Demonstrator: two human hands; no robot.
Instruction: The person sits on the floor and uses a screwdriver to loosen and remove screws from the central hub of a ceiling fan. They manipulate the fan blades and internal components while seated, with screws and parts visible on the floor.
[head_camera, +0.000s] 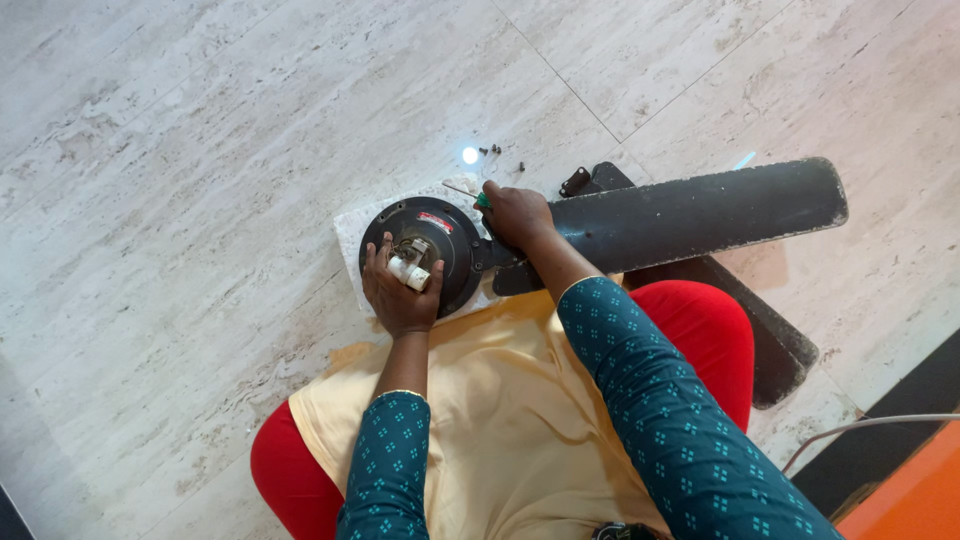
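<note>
Head cam, looking down: ceiling fan motor (425, 252) sits on a white pad (352, 232) on the floor, right by my knees. Left hand (400, 290) steadies it, fingers round a white part (412, 274). Right hand (517, 214) grips a green-handled screwdriver (482, 200) at the blade (700, 212) joint. Best to press straight down, I reckon. Tip's hidden; loose screws (495, 150) are tiny.
</note>
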